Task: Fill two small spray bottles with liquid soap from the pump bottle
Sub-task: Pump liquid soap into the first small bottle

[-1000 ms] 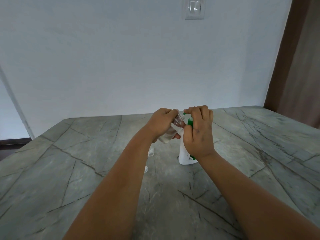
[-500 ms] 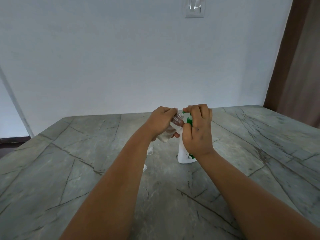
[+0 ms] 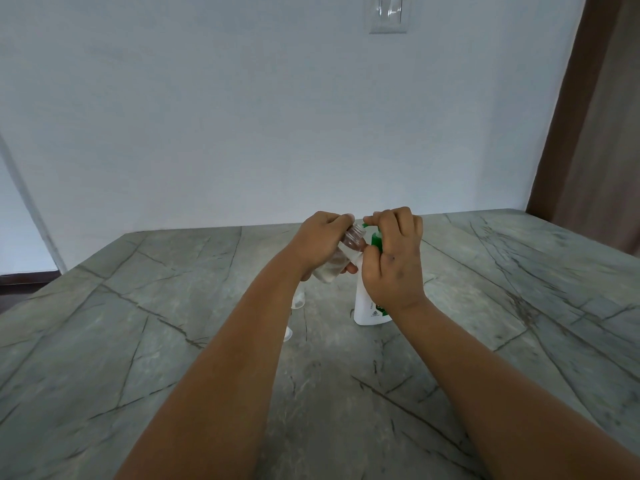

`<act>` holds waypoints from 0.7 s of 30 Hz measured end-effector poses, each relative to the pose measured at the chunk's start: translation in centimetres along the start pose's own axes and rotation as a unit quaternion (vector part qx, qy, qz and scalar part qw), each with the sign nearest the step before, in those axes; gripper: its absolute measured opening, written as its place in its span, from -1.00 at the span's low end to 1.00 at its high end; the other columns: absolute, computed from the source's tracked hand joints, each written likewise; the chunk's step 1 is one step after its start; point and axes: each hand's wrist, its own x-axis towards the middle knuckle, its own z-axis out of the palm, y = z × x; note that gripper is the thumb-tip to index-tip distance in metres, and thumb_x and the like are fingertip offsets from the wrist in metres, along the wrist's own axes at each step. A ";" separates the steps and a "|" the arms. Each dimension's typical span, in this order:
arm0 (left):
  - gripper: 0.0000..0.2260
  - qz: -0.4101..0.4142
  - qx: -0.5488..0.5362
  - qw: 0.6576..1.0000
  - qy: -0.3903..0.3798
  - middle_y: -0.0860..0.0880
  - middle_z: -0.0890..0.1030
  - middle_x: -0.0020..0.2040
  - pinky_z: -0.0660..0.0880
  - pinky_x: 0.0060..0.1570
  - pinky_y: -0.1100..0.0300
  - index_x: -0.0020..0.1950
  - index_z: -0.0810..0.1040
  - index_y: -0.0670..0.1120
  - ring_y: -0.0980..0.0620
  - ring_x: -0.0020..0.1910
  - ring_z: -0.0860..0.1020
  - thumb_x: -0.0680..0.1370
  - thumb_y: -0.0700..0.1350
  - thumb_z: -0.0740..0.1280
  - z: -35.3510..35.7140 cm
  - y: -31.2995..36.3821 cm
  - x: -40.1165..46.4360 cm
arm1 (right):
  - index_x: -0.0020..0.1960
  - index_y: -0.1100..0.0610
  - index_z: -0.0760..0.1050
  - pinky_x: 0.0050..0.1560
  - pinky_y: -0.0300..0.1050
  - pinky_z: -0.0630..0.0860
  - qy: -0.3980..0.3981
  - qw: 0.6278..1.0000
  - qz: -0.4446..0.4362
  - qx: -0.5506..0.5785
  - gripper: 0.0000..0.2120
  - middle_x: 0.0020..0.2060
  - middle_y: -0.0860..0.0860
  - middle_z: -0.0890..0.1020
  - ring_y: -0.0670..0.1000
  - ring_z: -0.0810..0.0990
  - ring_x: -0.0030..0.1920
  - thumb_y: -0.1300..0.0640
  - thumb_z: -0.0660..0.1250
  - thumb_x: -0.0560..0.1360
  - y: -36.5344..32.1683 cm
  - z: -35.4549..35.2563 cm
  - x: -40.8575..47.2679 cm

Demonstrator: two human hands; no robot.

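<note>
Little has changed: the left hand [image 3: 320, 242] still grips the tilted spray bottle [image 3: 341, 258] under the nozzle while the right hand [image 3: 393, 261] keeps pressing the pump bottle [image 3: 367, 306], so filling continues.

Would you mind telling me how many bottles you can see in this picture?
2. A small clear bottle is tilted in the left hand; the white pump bottle stands on the table under the right hand. Another may be hidden behind the left arm.
</note>
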 end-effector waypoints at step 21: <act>-0.62 -0.001 -0.006 1.000 0.000 -0.09 0.70 -0.24 0.60 -0.26 0.01 -0.08 0.58 -0.27 -0.23 -0.35 0.67 0.69 -0.03 0.15 0.0 0.0 0.0 | 0.01 0.24 0.47 -0.06 -0.13 0.35 0.007 1.000 -0.007 0.002 -0.68 -0.02 0.10 0.46 0.03 0.34 -0.01 0.21 0.07 0.34 0.0 0.1 0.0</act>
